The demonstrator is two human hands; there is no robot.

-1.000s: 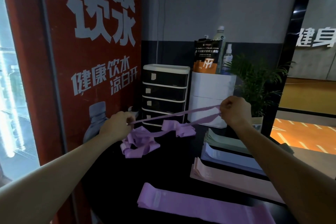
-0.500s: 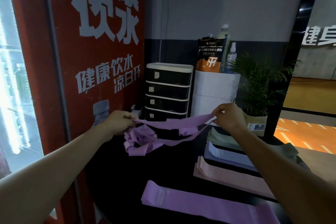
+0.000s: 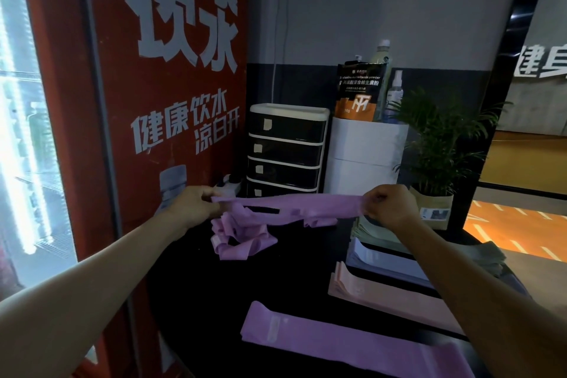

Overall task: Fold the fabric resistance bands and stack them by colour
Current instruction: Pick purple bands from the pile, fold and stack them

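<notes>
Flat purple band (image 3: pixel 352 344): laid flat on the dark table (image 3: pixel 214 301) at the near edge, the start of the purple stack as judged.
Pink stack (image 3: pixel 383 296): set just beyond it to the right, with a lavender-blue stack (image 3: pixel 383 261) and a grey-green stack (image 3: pixel 380 233) lined up further back.
Loose purple bands (image 3: pixel 242 239): left in a tangled heap on the table below the held band; still to be folded.
Held purple band (image 3: pixel 294 209): held above the table between the two hands, over the heap; now spread broad and flat, where half a second ago it was seen as a narrower twisted strip, and a second ago as thin cords.
Left hand (image 3: pixel 193 205): fingers curled and pinched on the band's left end.
Right hand (image 3: pixel 388 204): fingers curled round the band's right end.
Meaning for the task: the band is judged untwisted and ready to be folded and laid on the flat purple band.
Behind: a black drawer unit (image 3: pixel 287 147), a white container (image 3: pixel 365 156) and a potted plant (image 3: pixel 435 144) are stood against the wall.
</notes>
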